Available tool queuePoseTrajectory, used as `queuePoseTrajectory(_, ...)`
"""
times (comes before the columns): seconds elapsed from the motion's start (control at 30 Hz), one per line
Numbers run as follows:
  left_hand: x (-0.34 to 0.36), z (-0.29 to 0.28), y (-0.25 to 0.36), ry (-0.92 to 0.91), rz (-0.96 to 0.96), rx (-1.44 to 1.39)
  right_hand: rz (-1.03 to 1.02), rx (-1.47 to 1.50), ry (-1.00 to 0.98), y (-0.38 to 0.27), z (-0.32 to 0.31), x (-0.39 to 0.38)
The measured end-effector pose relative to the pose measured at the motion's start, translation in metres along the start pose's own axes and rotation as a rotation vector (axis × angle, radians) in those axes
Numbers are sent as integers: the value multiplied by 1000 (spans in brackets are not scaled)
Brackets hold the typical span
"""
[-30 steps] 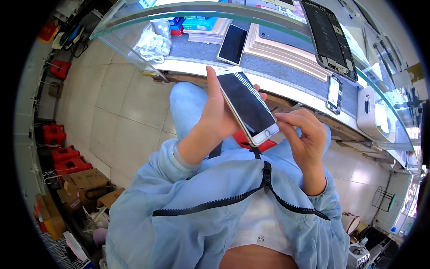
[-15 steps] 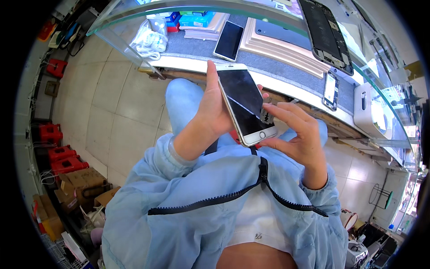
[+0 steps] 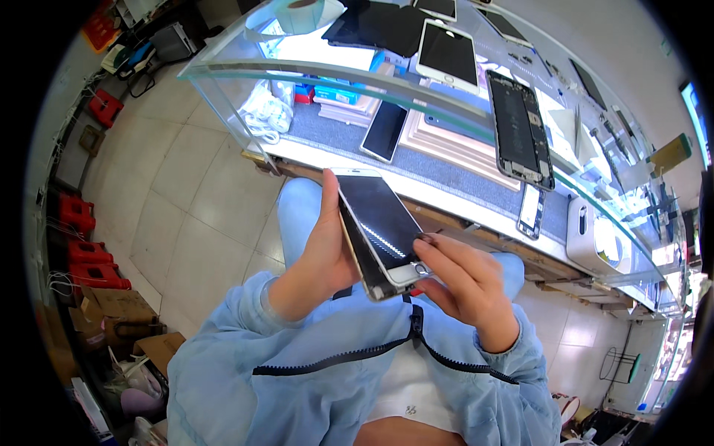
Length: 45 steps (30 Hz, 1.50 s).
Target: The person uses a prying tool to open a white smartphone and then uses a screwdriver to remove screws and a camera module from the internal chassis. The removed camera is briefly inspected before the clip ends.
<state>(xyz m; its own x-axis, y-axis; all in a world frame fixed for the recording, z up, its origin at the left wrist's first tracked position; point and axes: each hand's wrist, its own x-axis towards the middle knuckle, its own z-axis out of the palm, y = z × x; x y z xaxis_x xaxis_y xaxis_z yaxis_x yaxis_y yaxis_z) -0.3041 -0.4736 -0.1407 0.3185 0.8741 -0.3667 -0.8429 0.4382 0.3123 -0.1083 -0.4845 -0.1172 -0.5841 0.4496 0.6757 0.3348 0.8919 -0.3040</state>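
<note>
My left hand (image 3: 321, 249) is wrapped round a smartphone from its left side, thumb along the edge. The phone's white-framed screen (image 3: 379, 212) is raised at the home-button end, apart from the back housing (image 3: 377, 288), whose inside shows as a dark gap. My right hand (image 3: 472, 286) grips the lower right corner of the screen, fingertips on the glass and thumb below. A small dark piece (image 3: 427, 238) sticks out by the fingertips, mostly hidden; it looks like the thin blade seen earlier.
Ahead stands a glass counter (image 3: 297, 76). On its top are an opened phone housing (image 3: 520, 130) and a white phone (image 3: 448, 56). Its lower shelf holds another phone (image 3: 384, 130), stacked boards and a white box (image 3: 591, 230). Cardboard boxes (image 3: 119, 312) and red containers (image 3: 97, 275) lie left.
The screen's home-button end has come up from the housing. The phone sits lower in view. My right hand has moved from resting with the blade on the glass to gripping the screen's corner.
</note>
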Motion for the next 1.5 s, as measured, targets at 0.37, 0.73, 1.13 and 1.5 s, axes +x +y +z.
queuePoseTrajectory(0.37,-15,35,-14,-266,-185,-20,-38,-9,138,-24,-34,-4)
queuePoseTrajectory(0.73,14,143,-126,-715,-635,314,174,-259,644,-44,-116,-99)
queuePoseTrajectory(1.13,90,176,-155,-581,-590,232,357,-500,261,21,-190,-79)
queuePoseTrajectory(1.5,70,137,-84,-974,-636,927,250,-504,186,74,-198,-52)
